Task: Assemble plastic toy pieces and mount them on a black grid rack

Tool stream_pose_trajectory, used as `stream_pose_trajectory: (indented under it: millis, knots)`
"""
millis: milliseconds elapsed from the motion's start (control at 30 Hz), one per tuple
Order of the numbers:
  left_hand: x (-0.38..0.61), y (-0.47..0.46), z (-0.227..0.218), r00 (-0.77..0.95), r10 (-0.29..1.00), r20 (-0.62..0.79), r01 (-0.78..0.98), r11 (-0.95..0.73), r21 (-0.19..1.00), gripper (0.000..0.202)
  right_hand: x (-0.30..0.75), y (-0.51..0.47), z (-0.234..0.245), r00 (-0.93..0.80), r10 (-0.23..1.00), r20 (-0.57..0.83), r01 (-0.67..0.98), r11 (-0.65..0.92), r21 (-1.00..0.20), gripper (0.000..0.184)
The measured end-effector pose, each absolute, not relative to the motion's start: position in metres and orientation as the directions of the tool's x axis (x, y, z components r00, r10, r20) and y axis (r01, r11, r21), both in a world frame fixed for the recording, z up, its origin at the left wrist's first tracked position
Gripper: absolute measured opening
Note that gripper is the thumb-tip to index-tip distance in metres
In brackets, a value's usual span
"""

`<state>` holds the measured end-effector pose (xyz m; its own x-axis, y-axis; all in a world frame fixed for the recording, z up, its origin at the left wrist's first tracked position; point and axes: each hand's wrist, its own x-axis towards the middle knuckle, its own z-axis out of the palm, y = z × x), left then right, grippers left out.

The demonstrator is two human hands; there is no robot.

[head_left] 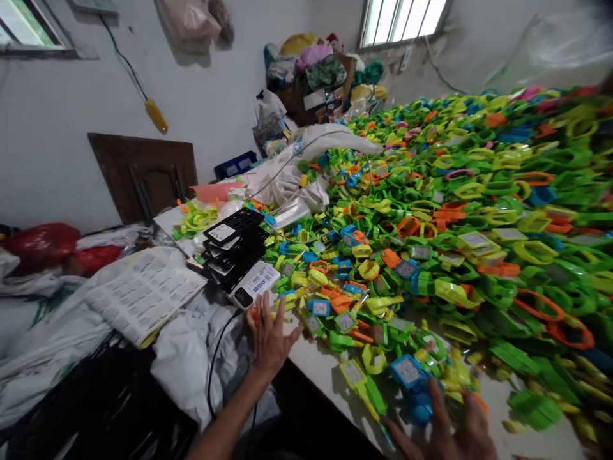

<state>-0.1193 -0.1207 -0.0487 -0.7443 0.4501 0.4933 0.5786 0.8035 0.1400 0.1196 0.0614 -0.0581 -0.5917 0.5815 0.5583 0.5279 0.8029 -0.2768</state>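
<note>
My left hand (269, 338) is open at the table's near edge, its fingers spread beside a white device with a dark display (256, 284). A bit of orange shows by its outer fingers; I cannot tell what it is. At the bottom right, my right hand (450, 431) is slightly blurred, with fingers apart. They are around a blue toy watch (408, 372), though contact is unclear. Left of that hand lies a yellow-and-green toy watch (354, 377). A large heap of plastic toy watches (431, 230) in green, yellow, orange and blue spreads over the table.
Stacked black trays (234, 246) stand behind the white device. To the left, a printed sheet (148, 297) lies on white sacks (191, 358). A black cable (213, 377) hangs at the table edge. White plastic bags (306, 172) lie against the heap, and bundles (320, 70) fill the far corner.
</note>
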Motion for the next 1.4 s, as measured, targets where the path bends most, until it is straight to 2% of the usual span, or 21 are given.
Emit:
stream_pose_trajectory:
  millis: [67, 133, 267, 367, 567, 700, 767, 900, 1033, 1200, 1400]
  knots:
    - [-0.125, -0.127, -0.051, -0.785, 0.436, 0.439, 0.552, 0.815, 0.178, 0.062, 0.106, 0.048, -0.062, -0.595, 0.552, 0.584, 0.52, 0.819, -0.244, 0.082]
    - [-0.121, -0.12, -0.052, -0.79, 0.476, 0.386, 0.584, 0.777, 0.236, 0.062, 0.091, 0.043, -0.064, -0.573, 0.561, 0.597, 0.535, 0.808, -0.247, 0.076]
    - [-0.09, -0.085, -0.051, -0.701, 0.63, 0.334, 0.713, 0.626, 0.316, 0.082, 0.062, 0.056, -0.061, -0.477, 0.679, 0.558, 0.65, 0.7, -0.296, 0.068]
    - [-0.064, -0.063, -0.05, -0.671, 0.669, 0.319, 0.741, 0.59, 0.322, 0.093, 0.058, 0.067, -0.05, -0.484, 0.728, 0.486, 0.669, 0.666, -0.331, 0.066]
    - [-0.046, -0.05, -0.047, -0.696, 0.66, 0.283, 0.718, 0.65, 0.25, 0.071, 0.097, 0.013, -0.032, -0.5, 0.736, 0.457, 0.582, 0.676, -0.451, 0.064]
    - [-0.05, -0.05, -0.045, -0.659, 0.695, 0.289, 0.752, 0.615, 0.238, 0.068, 0.097, -0.03, -0.049, -0.653, 0.664, 0.363, 0.528, 0.744, -0.409, 0.067]
    - [-0.051, -0.052, -0.043, -0.642, 0.708, 0.295, 0.767, 0.588, 0.256, 0.062, 0.09, -0.032, -0.058, -0.677, 0.658, 0.329, 0.533, 0.747, -0.398, 0.059]
    - [-0.05, -0.061, -0.041, -0.593, 0.736, 0.326, 0.803, 0.51, 0.308, 0.052, 0.089, -0.005, -0.064, -0.607, 0.698, 0.379, 0.514, 0.709, -0.483, 0.033]
    - [-0.045, -0.064, -0.046, -0.537, 0.762, 0.361, 0.84, 0.447, 0.308, 0.058, 0.097, 0.029, -0.068, -0.476, 0.77, 0.425, 0.57, 0.638, -0.517, 0.018]
    - [-0.042, -0.039, -0.056, -0.498, 0.778, 0.382, 0.865, 0.418, 0.278, 0.081, 0.087, 0.066, -0.077, -0.375, 0.807, 0.457, 0.623, 0.584, -0.52, 0.03]
    - [-0.053, 0.006, -0.047, -0.522, 0.739, 0.427, 0.853, 0.456, 0.254, 0.077, 0.081, 0.079, -0.071, -0.376, 0.812, 0.446, 0.626, 0.578, -0.523, 0.039]
